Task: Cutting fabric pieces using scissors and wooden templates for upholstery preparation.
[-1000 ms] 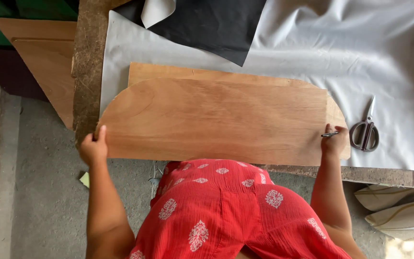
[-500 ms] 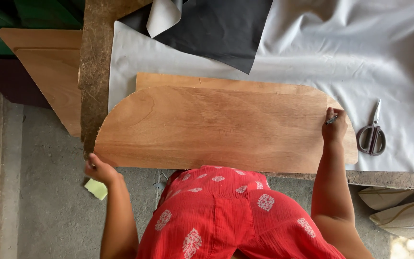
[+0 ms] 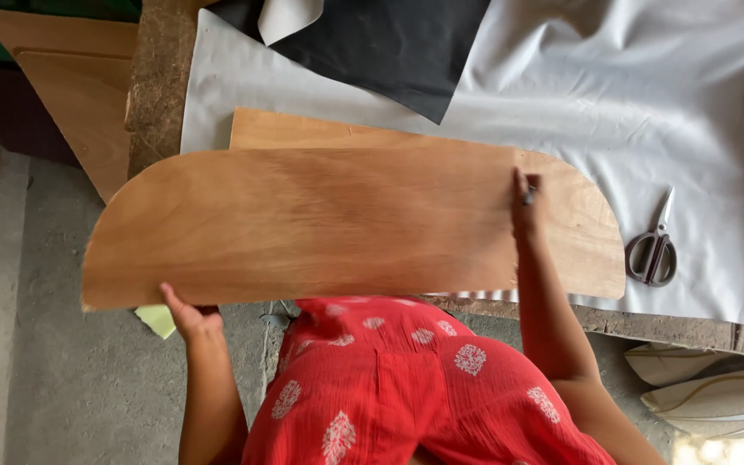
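In the head view, the left hand grips the near edge of a plywood panel with one rounded end, fingers curled under the edge and thumb on top; the panel hangs out past the worktable toward the person. A second panel of like shape lies under it on the grey-white sheet, its rounded end showing at the right. The right hand rests on the wood with its fingers closed around a small dark marker or pencil, tip against the surface near the upper panel's straight end. Scissors lie on the sheet just beside the lower panel's curved end, and a black sheet lies at the far side. More boards lean at the left beyond the table. The likely risk: with so much of the upper panel unsupported, a slack left grip lets it tip or slide. The marking hand could then skid and smear its line, or the panel could shove the scissors across the sheet.
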